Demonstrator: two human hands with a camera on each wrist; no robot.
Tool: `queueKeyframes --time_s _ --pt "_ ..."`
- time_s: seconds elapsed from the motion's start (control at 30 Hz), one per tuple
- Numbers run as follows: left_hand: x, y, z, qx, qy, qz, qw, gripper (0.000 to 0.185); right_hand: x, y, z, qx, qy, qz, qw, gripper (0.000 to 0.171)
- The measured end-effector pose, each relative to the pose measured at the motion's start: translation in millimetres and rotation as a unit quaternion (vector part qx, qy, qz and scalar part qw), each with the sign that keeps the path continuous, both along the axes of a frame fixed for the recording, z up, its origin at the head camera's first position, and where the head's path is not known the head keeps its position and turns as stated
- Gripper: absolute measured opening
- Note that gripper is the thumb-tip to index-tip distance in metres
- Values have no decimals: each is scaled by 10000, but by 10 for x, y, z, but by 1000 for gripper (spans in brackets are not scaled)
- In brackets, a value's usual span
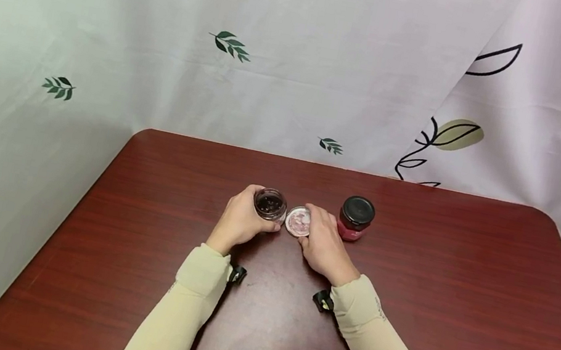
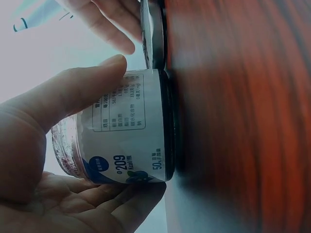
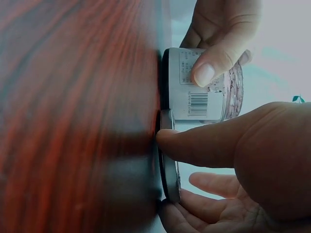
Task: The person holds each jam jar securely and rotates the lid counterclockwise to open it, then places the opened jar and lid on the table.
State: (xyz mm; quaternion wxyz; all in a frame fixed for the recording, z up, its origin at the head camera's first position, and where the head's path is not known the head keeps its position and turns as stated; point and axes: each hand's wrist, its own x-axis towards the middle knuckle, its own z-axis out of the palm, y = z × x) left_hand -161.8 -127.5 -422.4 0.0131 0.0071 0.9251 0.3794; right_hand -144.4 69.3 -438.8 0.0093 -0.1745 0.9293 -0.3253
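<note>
Standing open, a round, white-labelled glass jar [image 2: 127, 138] is gripped by the left hand [image 1: 241, 218]; just right of the jar, an upturned, whitish-lined round lid [image 1: 297, 221] is pinched by the right hand [image 1: 325, 246].

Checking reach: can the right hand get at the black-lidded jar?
Probably yes: nothing shows between the right hand and the black-lidded jar, though that hand grips the upturned lid.
</note>
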Motion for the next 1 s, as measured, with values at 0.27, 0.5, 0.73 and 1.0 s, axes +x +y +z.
queueKeyframes --time_s 0.27,0.5,0.73,1.0 --pt "0 -12 10 -18 5 55 10000 85 12 -7 10 -16 -13 -13 10000 66" --pt "-3 -19 20 31 -32 125 9999 85 15 -11 16 -8 46 1 10000 66" --pt "0 -24 26 65 -105 141 9998 87 19 -11 21 -13 -27 6 10000 67" --pt "2 -7 29 203 -170 -6 9996 97 25 -4 63 42 -189 26 9998 67"
